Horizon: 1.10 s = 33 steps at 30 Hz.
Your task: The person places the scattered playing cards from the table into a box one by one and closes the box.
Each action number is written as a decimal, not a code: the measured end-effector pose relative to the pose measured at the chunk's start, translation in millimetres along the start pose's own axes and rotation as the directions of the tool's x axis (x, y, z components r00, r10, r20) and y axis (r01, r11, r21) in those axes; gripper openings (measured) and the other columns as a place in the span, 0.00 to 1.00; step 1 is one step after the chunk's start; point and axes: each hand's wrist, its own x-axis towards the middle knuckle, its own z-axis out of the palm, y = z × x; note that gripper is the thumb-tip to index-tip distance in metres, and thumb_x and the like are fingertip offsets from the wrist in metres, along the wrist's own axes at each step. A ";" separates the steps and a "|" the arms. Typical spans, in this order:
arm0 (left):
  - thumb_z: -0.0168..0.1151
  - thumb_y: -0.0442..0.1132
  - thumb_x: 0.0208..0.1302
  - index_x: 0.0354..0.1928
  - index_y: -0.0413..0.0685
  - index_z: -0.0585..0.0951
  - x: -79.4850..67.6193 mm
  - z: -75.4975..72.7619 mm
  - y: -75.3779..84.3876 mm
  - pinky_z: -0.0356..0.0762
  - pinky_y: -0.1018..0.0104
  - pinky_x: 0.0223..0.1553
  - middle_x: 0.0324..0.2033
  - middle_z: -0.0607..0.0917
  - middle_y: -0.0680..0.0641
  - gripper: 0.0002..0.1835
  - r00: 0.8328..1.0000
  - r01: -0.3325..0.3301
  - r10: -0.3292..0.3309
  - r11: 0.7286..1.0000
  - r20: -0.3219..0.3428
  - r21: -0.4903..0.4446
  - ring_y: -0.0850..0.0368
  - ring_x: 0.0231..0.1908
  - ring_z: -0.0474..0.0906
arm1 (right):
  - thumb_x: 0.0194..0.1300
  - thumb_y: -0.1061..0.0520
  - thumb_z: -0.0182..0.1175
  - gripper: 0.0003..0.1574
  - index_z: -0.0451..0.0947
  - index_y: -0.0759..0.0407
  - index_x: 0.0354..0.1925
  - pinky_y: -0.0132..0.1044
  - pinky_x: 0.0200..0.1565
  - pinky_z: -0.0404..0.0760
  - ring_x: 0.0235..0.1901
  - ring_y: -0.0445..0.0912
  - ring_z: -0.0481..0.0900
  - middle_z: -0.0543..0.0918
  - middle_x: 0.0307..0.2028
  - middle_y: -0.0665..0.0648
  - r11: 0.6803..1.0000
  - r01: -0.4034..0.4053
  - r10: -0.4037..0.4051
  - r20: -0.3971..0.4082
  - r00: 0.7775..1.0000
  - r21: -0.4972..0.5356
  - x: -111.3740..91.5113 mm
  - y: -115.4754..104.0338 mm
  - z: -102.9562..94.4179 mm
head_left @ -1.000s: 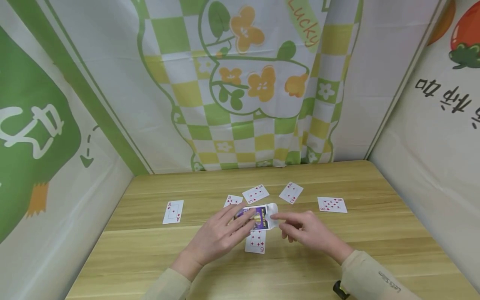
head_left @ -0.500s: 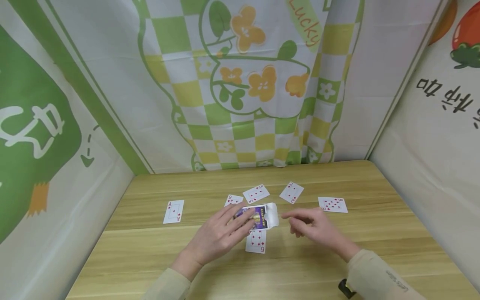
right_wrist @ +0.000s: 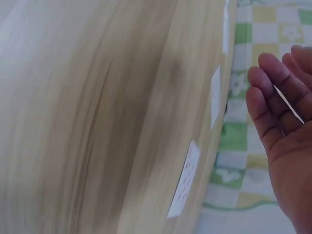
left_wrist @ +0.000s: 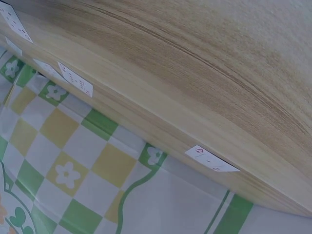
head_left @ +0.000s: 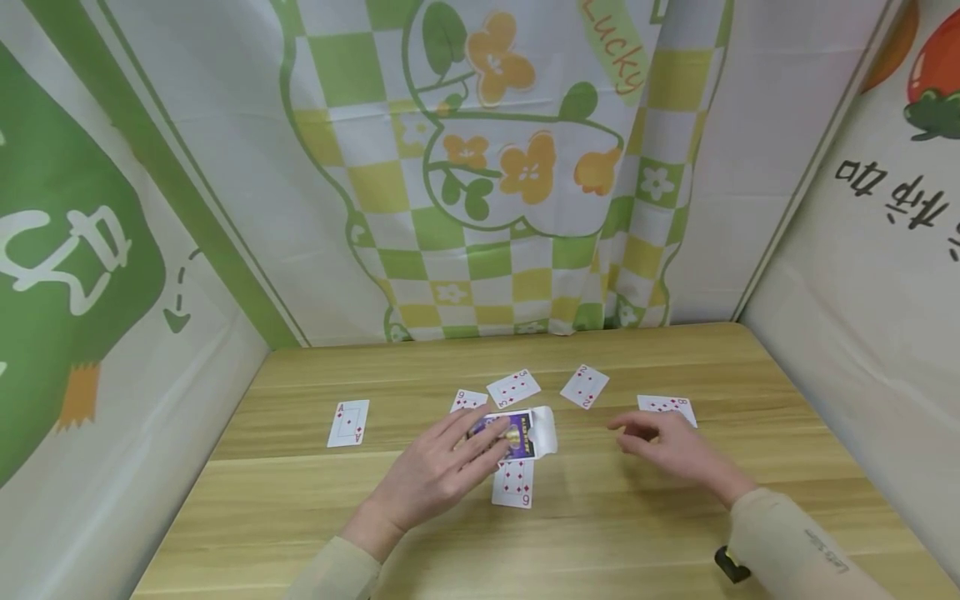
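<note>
My left hand (head_left: 438, 479) rests its extended fingers on a purple playing-card box (head_left: 525, 435), partly covering it. The box's white end flap (head_left: 547, 429) stands out on the right. A diamond card (head_left: 513, 485) sticks out below the box, and another diamond card (head_left: 468, 399) shows behind the fingers; each is a 6 or a 9. My right hand (head_left: 678, 450) hovers over the table, fingers loosely bent, holding nothing. It overlaps the lower edge of the eight of diamonds (head_left: 666, 403). In the right wrist view the right hand (right_wrist: 292, 107) is palm-visible.
The ace of diamonds (head_left: 348, 423) lies at the left of the wooden table (head_left: 285, 508). Toward the back are the three of diamonds (head_left: 513, 387) and two of diamonds (head_left: 584, 387). A checked curtain (head_left: 487, 258) hangs behind the table, with printed cloth walls at both sides.
My right hand has moved right, away from the box's flap, toward the eight of diamonds. The left hand has stayed on the box.
</note>
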 end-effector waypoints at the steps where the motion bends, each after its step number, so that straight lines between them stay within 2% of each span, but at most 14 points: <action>1: 0.50 0.33 0.62 0.48 0.43 0.81 0.1 -0.2 0.0 0.76 0.52 0.53 0.53 0.78 0.40 0.15 1.000 -0.001 0.001 1.000 0.001 0.001 0.40 0.56 0.71 | 0.64 0.51 0.59 0.13 0.79 0.46 0.47 0.32 0.36 0.80 0.32 0.37 0.77 0.81 0.32 0.43 1.000 -0.002 0.002 -0.004 1.000 -0.021 -0.2 4.5 -1.2; 9: 0.50 0.33 0.62 0.48 0.42 0.81 -0.2 -1.2 0.2 0.75 0.51 0.53 0.53 0.78 0.40 0.15 1.000 -0.003 0.003 1.000 0.003 0.000 0.39 0.56 0.71 | 0.60 0.58 0.62 0.15 0.79 0.56 0.47 0.34 0.36 0.79 0.34 0.38 0.75 0.79 0.32 0.44 0.996 -0.045 0.044 -0.017 0.999 -0.075 -5.1 33.5 -8.6; 16: 0.50 0.34 0.64 0.47 0.43 0.82 0.6 -1.4 -0.8 0.75 0.51 0.53 0.53 0.79 0.40 0.14 1.000 -0.013 0.013 1.000 -0.004 0.017 0.39 0.56 0.71 | 0.56 0.63 0.64 0.25 0.74 0.66 0.53 0.51 0.45 0.78 0.44 0.54 0.74 0.78 0.42 0.59 0.996 -0.050 0.047 -0.043 0.998 -0.068 -12.4 54.6 -15.1; 26: 0.52 0.36 0.64 0.47 0.43 0.81 0.7 -1.9 0.3 0.76 0.51 0.51 0.53 0.79 0.40 0.14 1.000 -0.006 0.006 1.000 -0.004 0.007 0.39 0.56 0.71 | 0.55 0.55 0.66 0.37 0.66 0.63 0.60 0.66 0.53 0.66 0.55 0.66 0.63 0.67 0.56 0.69 0.957 -0.203 0.190 -0.080 0.979 -0.207 -15.5 75.5 -24.2; 29: 0.52 0.35 0.64 0.47 0.43 0.81 0.5 -1.6 0.1 0.76 0.52 0.52 0.53 0.79 0.40 0.14 1.000 -0.005 0.005 1.000 -0.005 0.005 0.40 0.56 0.71 | 0.54 0.55 0.67 0.39 0.65 0.64 0.61 0.68 0.55 0.61 0.57 0.67 0.59 0.65 0.57 0.71 0.948 -0.218 0.200 -0.099 0.975 -0.230 -14.5 78.7 -25.0; 33: 0.51 0.35 0.64 0.48 0.42 0.81 0.0 -1.4 0.6 0.76 0.52 0.52 0.53 0.78 0.40 0.14 1.000 0.000 0.000 1.000 -0.002 -0.006 0.39 0.56 0.71 | 0.52 0.54 0.68 0.41 0.64 0.67 0.61 0.68 0.56 0.58 0.56 0.69 0.57 0.65 0.58 0.72 0.939 -0.200 0.173 -0.118 0.978 -0.278 -13.4 84.7 -25.2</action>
